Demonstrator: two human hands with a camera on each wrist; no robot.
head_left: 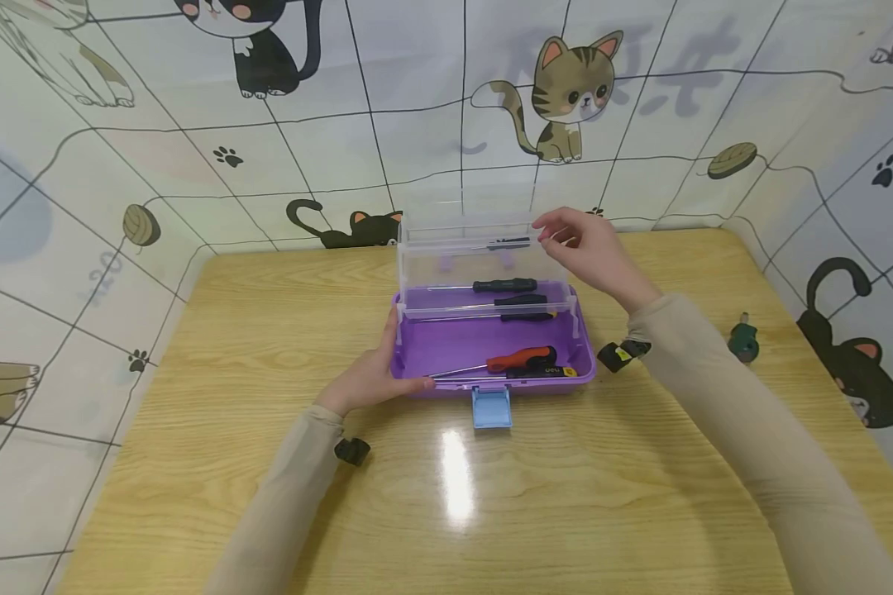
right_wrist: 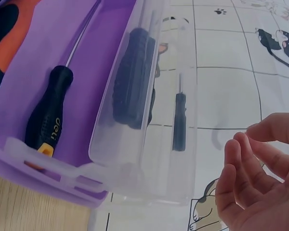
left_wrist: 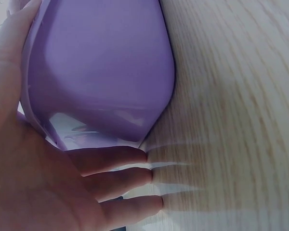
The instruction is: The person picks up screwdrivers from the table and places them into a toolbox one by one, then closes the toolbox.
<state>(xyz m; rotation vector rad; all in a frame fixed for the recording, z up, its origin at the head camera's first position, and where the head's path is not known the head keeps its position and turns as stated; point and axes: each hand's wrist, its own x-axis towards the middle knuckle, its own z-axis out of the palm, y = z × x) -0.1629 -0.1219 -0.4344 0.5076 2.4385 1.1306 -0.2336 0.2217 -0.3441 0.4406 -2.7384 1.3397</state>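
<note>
A purple toolbox [head_left: 446, 339] stands open on the table, its clear hinged compartment [head_left: 476, 268] raised at the back. My left hand [head_left: 372, 373] rests around the box's left end, thumb along the front rim. In the left wrist view its other fingers [left_wrist: 118, 185] stretch out nearly straight beside the purple wall. My right hand [head_left: 588, 248] hovers at the compartment's upper right corner, fingers loosely bent with nothing between them. A red-and-black screwdriver [head_left: 521, 358] and a black screwdriver [right_wrist: 50, 110] lie in the box. A small dark screwdriver [right_wrist: 180, 120] shows inside the clear compartment.
More black-handled screwdrivers [head_left: 504, 285] lie toward the back of the box. A light blue latch [head_left: 492, 408] hangs at the front. A small dark green object [head_left: 744, 340] sits on the table [head_left: 283, 314] at the right. Cat-print sheeting [head_left: 417, 99] surrounds the table.
</note>
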